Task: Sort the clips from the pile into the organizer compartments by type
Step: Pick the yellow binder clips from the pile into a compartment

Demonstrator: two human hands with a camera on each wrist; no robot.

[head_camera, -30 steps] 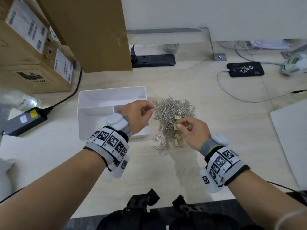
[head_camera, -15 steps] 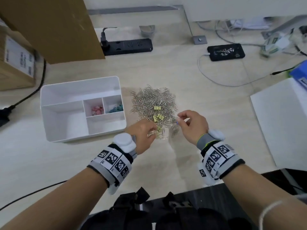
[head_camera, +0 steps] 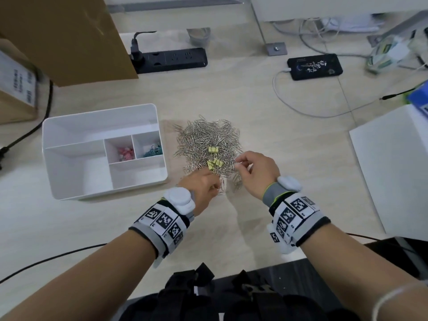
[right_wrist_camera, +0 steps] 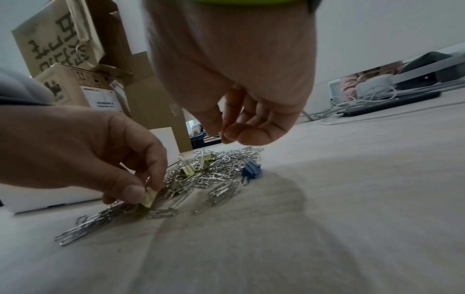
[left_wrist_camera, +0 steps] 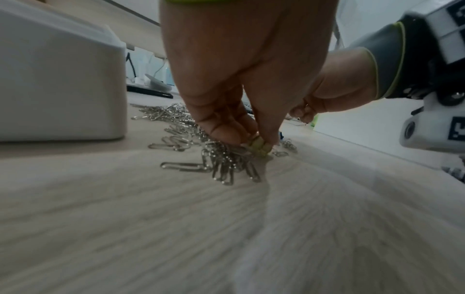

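Left hand (head_camera: 201, 184) at the near edge of the clip pile (head_camera: 208, 141) on the bench (head_camera: 278, 140), grip pinching a yellow binder clip (right_wrist_camera: 149, 197), right hand (head_camera: 256, 169) above the pile's right side, fingertips pinched together, contents unclear, white organizer (head_camera: 69, 126) just left of the pile.

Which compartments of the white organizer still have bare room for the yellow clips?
In the white plastic organizer, the long back compartment, the large left one and the front right one look bare. Pink clips and teal clips occupy the two small middle ones.
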